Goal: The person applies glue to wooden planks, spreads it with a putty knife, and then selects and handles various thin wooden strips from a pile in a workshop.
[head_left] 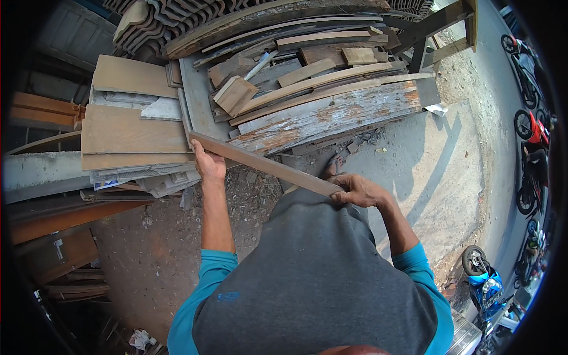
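A long, narrow brown wooden plank (266, 167) is held slantwise in front of my body, its left end farther away. My left hand (209, 163) is closed round the far left end, with the thumb along the near face. The near right end sits in the grip of my right hand (358, 190), close to my shirt. Just beyond the plank lies a weathered board (331, 115) with flaking pale paint, at the front of a pile of wood. Beside my left hand is a stack of brown panels (133, 127).
Short offcuts (236, 94) and long strips (319, 83) lie on the pile ahead. Stacked roof tiles (148, 26) stand behind it. Debris covers the ground (160, 236) at left. A blue motorcycle (488, 284) stands at right, near a road with a red motorcycle (535, 129).
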`<state>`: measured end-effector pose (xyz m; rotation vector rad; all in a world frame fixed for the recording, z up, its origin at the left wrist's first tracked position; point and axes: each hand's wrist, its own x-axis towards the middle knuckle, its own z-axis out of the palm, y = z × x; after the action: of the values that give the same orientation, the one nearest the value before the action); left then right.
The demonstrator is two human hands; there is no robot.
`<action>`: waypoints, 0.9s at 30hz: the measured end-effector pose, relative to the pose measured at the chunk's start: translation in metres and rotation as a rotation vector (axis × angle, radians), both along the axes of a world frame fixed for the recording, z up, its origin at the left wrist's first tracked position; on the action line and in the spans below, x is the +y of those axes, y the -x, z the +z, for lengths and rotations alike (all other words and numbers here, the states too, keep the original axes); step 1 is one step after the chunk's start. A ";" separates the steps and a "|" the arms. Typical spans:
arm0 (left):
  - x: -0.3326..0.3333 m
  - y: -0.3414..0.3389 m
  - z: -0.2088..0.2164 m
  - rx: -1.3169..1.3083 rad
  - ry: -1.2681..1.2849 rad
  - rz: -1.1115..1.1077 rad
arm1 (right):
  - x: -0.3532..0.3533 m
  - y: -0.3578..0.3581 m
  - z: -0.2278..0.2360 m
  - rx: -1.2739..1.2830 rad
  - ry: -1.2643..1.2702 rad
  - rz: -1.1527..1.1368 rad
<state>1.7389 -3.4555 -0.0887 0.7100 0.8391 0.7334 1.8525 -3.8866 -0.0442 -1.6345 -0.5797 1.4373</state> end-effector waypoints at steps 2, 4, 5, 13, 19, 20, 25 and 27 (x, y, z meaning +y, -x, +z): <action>-0.014 -0.018 0.006 -0.091 0.065 -0.089 | 0.011 0.002 -0.002 -0.062 0.032 0.028; -0.032 -0.021 0.011 -0.168 0.101 -0.205 | 0.029 0.002 -0.002 -0.281 -0.049 0.061; -0.035 -0.027 0.016 -0.172 0.133 -0.220 | 0.037 0.003 0.006 -0.181 -0.047 0.045; -0.027 -0.050 0.076 -0.023 -0.210 -0.027 | 0.100 -0.004 0.007 -0.355 -0.439 -0.073; -0.092 -0.074 0.066 0.037 -0.221 -0.173 | 0.103 -0.053 0.005 -0.492 -0.289 0.004; -0.107 -0.079 0.062 0.056 -0.200 -0.224 | 0.102 -0.063 0.004 -0.556 -0.270 0.015; -0.177 -0.097 0.042 0.106 -0.022 -0.477 | 0.096 -0.106 0.010 -0.579 -0.261 0.060; -0.195 -0.108 0.037 0.099 0.008 -0.495 | 0.090 -0.114 0.002 -0.582 -0.254 0.074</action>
<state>1.8468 -3.6509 -0.0519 0.9089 0.7137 0.2520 1.9666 -3.7967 -0.0419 -1.8313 -1.1096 0.8743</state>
